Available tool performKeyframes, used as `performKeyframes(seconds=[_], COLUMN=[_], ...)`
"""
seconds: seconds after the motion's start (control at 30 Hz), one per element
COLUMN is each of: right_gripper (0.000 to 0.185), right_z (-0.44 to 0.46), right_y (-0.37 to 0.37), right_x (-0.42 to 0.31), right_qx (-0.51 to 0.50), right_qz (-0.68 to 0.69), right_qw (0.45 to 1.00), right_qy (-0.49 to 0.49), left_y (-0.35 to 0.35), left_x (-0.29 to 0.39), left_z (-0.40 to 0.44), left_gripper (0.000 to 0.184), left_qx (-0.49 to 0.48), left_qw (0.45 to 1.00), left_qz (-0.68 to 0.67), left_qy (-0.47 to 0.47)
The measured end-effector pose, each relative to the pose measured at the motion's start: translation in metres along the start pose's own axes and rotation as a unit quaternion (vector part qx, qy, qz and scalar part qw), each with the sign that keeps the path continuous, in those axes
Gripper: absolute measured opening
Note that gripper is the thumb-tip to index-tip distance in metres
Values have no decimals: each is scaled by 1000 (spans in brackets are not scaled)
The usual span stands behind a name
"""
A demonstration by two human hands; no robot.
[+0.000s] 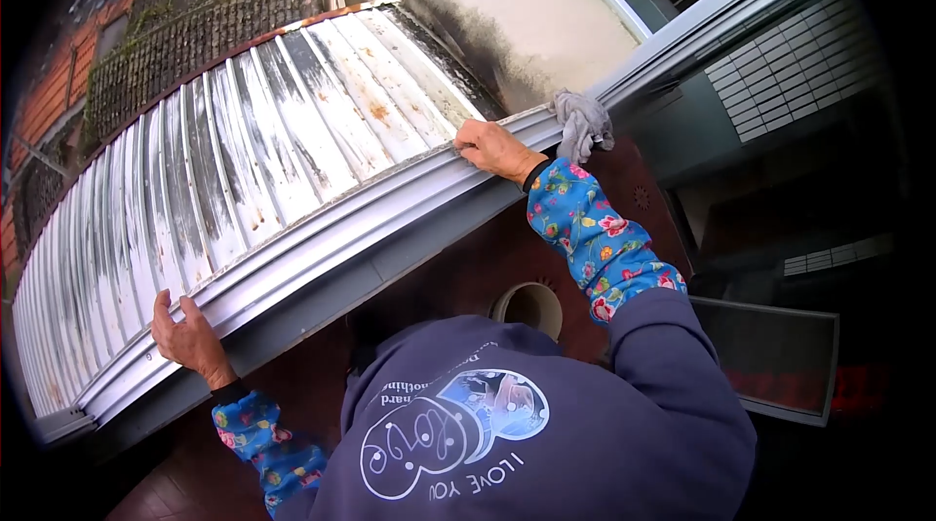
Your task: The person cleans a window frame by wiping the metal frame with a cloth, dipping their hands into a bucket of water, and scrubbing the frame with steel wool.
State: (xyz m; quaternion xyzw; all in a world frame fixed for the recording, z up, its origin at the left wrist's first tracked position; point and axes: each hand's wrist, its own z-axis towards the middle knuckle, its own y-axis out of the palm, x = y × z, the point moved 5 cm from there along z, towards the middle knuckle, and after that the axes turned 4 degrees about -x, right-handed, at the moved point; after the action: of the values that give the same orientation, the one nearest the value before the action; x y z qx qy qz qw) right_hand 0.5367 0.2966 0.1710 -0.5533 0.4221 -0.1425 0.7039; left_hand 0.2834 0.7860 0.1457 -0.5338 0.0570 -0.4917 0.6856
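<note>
A long metal window track (322, 263) runs diagonally across the view. My left hand (187, 334) is at its lower left part, thumb and fingers apart, with nothing between them. Farther up the track, my right hand (495, 149) rests on the outer edge with its fingers curled over it; whether anything is under the fingertips is hidden. A grey crumpled cloth (583, 124) hangs over the track just beyond my right hand, apart from it. Blue floral sleeve covers are on both forearms.
Outside lies a corrugated metal roof (292, 112), stained black and rusty, beside a weathered wall (526, 14). Inside, a round bucket (527, 309) stands on the dark red floor, and a framed screen panel (770, 355) is at the right. Tiled wall (790, 63) shows behind glass.
</note>
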Motion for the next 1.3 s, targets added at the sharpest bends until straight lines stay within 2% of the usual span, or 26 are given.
performKeyframes(seconds=[0.03, 0.13, 0.23, 0.37, 0.47, 0.6, 0.7, 0.8, 0.83, 0.93, 1.0, 1.13, 1.3], right_gripper=[11, 12, 12, 10, 10, 11, 10, 10, 10, 10, 9, 10, 8], right_z=[-3, -14, -28, -42, -39, -42, -30, -21, -23, -24, -21, -6, 37], right_y=[0, -9, -33, -70, -76, -76, -66, -60, -60, -64, -67, -40, 5], right_x=[5, 33, 107, 178, 184, 173, 123, 83, 97, 121, 110, 58, -49], right_qx=[4, 25, 5, -27, -41, -36, -90, -96, -89, -75, -73, -115, -166], right_qz=[20, -33, -104, -206, -219, -204, -116, -28, 8, -15, -41, -6, 73], right_qw=[1000, 997, 983, 956, 947, 955, 985, 994, 993, 993, 993, 990, 983], right_qy=[-5, 68, 149, 207, 232, 214, 94, 50, 75, 92, 89, 77, -33], left_y=[1, 2, -1, -3, -3, -10, -12, -13, -14, -17, -20, -25, -26], left_x=[-2, -5, -8, -7, -9, 10, 12, 14, 14, 16, 19, 29, 28], left_z=[1, 1, -1, -3, -3, -1, -1, 0, -1, -3, -3, -11, -14], left_gripper=[30, 31, 31, 30, 29, 24, 21, 19, 19, 17, 18, 21, 23], left_qx=[-12, -36, -36, -27, -31, -6, 5, 5, 11, 35, 54, 115, 107], left_qw=[1000, 999, 998, 998, 998, 1000, 1000, 1000, 1000, 999, 997, 990, 988], left_qz=[5, 16, 24, 24, 33, 5, 13, 12, 11, -3, -45, -66, -109], left_qy=[-9, -30, -38, -48, -46, -24, -16, -18, -2, 23, 23, 39, 27])
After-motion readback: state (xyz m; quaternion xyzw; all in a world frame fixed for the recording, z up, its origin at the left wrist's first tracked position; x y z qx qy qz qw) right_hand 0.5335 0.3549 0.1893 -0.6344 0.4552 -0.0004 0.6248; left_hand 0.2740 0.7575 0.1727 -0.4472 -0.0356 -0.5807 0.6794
